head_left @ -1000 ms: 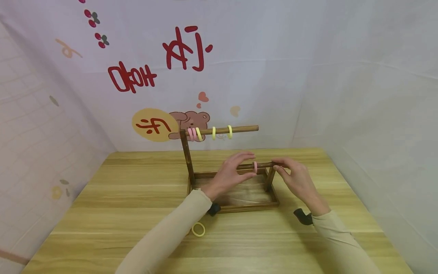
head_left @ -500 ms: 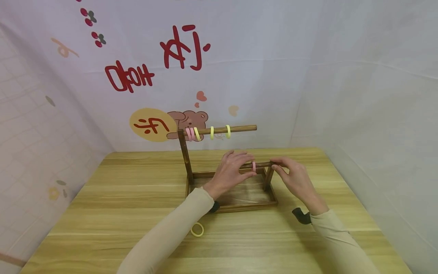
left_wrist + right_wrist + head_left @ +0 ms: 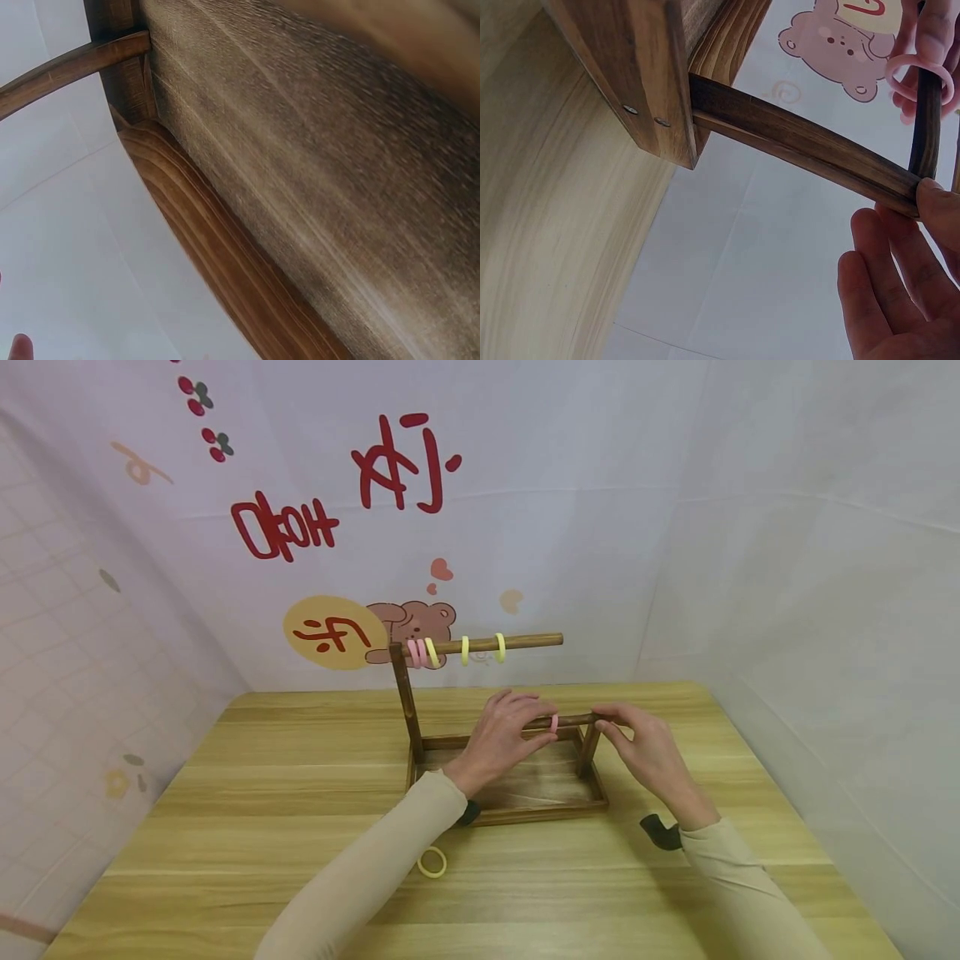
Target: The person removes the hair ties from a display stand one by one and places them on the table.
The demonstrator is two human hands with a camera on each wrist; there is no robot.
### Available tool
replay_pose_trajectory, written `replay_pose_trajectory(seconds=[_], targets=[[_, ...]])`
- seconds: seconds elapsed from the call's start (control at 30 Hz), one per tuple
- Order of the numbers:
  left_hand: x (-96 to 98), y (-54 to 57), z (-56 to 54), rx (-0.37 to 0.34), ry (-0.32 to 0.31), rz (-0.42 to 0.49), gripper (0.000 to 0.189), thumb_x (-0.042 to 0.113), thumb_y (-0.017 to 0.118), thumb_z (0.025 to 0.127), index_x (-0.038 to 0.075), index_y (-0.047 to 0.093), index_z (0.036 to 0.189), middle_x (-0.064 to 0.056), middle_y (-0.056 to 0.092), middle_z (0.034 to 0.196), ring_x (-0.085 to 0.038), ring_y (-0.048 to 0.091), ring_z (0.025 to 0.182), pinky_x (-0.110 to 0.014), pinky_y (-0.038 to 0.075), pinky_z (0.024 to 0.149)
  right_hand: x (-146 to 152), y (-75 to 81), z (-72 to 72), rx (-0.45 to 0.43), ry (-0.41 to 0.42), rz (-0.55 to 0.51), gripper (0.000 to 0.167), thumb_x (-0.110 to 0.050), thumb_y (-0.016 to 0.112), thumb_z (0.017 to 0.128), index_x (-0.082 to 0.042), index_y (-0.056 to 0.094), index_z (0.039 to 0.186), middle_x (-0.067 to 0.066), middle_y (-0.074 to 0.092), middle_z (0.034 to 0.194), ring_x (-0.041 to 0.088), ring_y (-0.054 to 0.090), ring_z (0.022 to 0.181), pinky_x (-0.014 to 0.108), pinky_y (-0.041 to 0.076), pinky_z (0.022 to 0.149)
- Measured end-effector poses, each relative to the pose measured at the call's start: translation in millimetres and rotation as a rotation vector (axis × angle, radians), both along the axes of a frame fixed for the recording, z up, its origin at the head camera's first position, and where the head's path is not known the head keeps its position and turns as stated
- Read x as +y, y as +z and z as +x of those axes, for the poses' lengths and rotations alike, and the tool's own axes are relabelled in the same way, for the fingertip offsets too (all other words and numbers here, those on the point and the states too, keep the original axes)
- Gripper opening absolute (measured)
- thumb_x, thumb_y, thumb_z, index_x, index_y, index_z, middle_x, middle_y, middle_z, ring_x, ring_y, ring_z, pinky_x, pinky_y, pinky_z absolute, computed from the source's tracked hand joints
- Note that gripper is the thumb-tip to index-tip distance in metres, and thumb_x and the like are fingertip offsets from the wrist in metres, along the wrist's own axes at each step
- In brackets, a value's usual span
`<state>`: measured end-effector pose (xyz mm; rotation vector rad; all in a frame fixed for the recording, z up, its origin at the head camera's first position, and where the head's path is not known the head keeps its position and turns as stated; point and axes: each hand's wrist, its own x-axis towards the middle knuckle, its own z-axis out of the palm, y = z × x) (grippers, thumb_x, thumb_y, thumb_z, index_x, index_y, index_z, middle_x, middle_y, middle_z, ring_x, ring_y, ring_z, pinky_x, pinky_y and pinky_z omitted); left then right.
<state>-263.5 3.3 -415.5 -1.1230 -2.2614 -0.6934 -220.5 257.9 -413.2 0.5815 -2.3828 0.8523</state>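
A dark wooden rack point(image 3: 408, 710) stands on a tray base point(image 3: 525, 814) in the middle of the table. Its upper rod point(image 3: 525, 642) carries pink and yellow rings. A pink ring point(image 3: 554, 723) point(image 3: 922, 75) sits around the lower rod point(image 3: 573, 722) point(image 3: 802, 146). My left hand point(image 3: 546, 727) pinches that ring from the left. My right hand point(image 3: 606, 720) pinches the right end of the lower rod, above the short post point(image 3: 590, 750). The right wrist view shows one of its fingertips point(image 3: 937, 201) against the rod's corner. The left wrist view shows only blurred tray wood point(image 3: 315, 187).
A loose yellow ring point(image 3: 432, 862) lies on the wooden table point(image 3: 225, 827) near my left forearm. Printed fabric walls close in the back and both sides. Bare tabletop stretches left and right of the rack.
The left hand's fingers have settled a little lower and closer round the pink ring. The right hand stays on the rod's end. The view has shifted slightly.
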Motion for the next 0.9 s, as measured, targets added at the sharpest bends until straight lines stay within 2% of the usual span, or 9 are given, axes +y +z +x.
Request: replay_pose_trajectory(seconds=[0.63,0.9], targets=[[-8.4,5.2,-0.1,0.036,-0.008,0.012,0.037,0.026,0.086,0.088,0.016,0.075,0.122,-0.001,0.073,0.123,-0.02,0.064,0.119,-0.047,0.038,0.118,1.8,1.0,-3.8,-0.006,0.009,0.008,0.025,-0.002,0.075,0.093,-0.001,0.073,0.118,0.015,0.076,0.113,0.036,0.073,0.102,0.057,0.056,0.086],[-13.3,6.6,0.9,0.027,-0.011,0.009,0.037,0.026,0.085,0.089,0.017,0.075,0.123,-0.001,0.072,0.124,-0.02,0.064,0.12,-0.048,0.035,0.12,2.0,1.2,-5.6,0.002,0.015,0.006,0.025,-0.001,0.076,0.093,-0.001,0.073,0.118,0.016,0.076,0.113,0.036,0.073,0.102,0.057,0.057,0.085]])
